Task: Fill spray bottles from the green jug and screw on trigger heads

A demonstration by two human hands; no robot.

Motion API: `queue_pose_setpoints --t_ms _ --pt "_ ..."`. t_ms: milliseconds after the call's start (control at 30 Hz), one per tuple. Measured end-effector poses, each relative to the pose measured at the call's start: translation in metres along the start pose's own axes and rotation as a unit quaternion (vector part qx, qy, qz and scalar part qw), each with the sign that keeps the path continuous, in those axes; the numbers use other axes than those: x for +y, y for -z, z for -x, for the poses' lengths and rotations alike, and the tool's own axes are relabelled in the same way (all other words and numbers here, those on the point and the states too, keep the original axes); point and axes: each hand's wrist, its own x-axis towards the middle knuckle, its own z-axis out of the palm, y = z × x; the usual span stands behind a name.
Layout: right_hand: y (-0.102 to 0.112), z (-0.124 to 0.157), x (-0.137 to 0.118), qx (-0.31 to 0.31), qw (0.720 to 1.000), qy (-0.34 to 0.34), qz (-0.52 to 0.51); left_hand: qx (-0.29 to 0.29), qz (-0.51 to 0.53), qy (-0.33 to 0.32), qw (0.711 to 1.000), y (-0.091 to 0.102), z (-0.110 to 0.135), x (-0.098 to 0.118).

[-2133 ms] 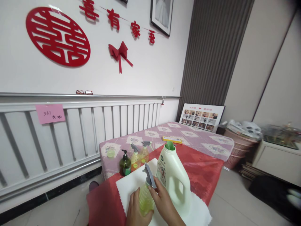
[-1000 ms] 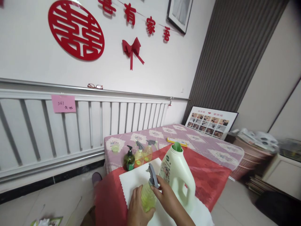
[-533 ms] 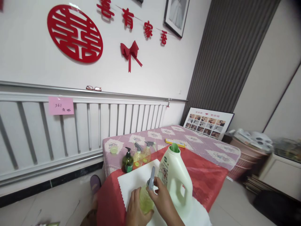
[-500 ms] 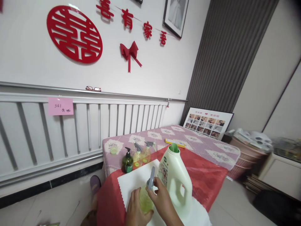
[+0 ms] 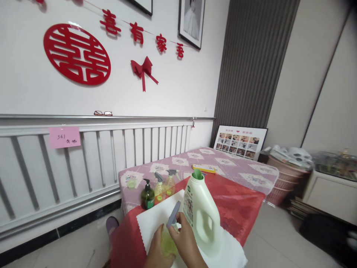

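A clear spray bottle (image 5: 168, 242) with yellow-green liquid stands close in front of me, over the white cloth (image 5: 145, 223). My left hand (image 5: 158, 248) is wrapped round its body. On the bottle's neck, just under the grey trigger spray head (image 5: 174, 214), my right hand (image 5: 184, 235) has its fingers closed. The spray head leans slightly to the right. Right beside my right hand is a large pale-green jug (image 5: 205, 219), uncapped, with a green spout showing in its mouth. The lower part of the bottle is partly hidden by my hands.
A dark green pump bottle (image 5: 147, 195) and two spray bottles, one nearer (image 5: 159, 190) and one farther (image 5: 170, 184), stand left of the jug. A pale green cap (image 5: 131, 183) and a yellow package (image 5: 203, 168) lie on the patterned tablecloth (image 5: 223, 162). A red cloth (image 5: 231, 204) covers the near part.
The view has shifted, so the scene sits further left and the wall decorations lower. Both hands stay on the spray bottle, whose grey spray head has turned and now leans more.
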Motion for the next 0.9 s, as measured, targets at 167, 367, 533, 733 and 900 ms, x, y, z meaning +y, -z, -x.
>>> queue_pose_setpoints --t_ms 167,367,533,733,900 --pt "-0.002 0.001 0.008 0.000 1.000 0.002 -0.008 -0.063 0.134 0.013 0.989 0.029 -0.005 0.004" --pt "-0.004 0.005 0.007 0.002 0.999 -0.011 -0.032 0.063 0.206 0.029 0.976 0.036 0.001 0.061" --pt "-0.003 0.009 0.004 0.004 0.999 -0.018 -0.051 0.058 0.140 0.030 0.988 0.034 0.001 0.102" --pt "-0.003 0.014 0.007 0.001 0.997 -0.022 -0.068 0.072 0.098 0.038 0.992 0.035 0.000 0.116" --pt "-0.006 0.016 0.014 -0.002 0.997 -0.023 -0.069 0.051 0.122 0.025 0.991 0.038 0.001 0.100"
